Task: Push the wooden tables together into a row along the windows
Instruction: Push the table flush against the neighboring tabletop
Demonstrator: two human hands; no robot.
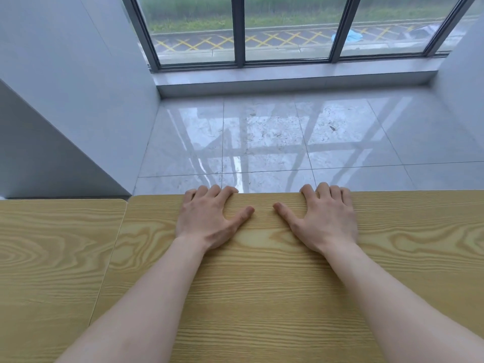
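A light wooden table (pixel 275 284) fills the lower middle and right of the head view. Both of my hands lie on its top near the far edge. My left hand (pixel 209 216) has its fingers curled over that far edge and its thumb flat on the wood. My right hand (pixel 324 218) grips the same edge the same way, a little to the right. A second wooden table (pixel 52 258) stands to the left, its side edge almost touching the first table, with a thin gap between them. The windows (pixel 282 27) are ahead, beyond a stretch of floor.
Glossy pale floor tiles (pixel 288 137) lie between the tables and a low sill (pixel 293 79) under the windows. A white wall (pixel 78 87) with a jutting corner stands at the left, close to the left table's far edge. Another wall (pixel 466 74) closes the right side.
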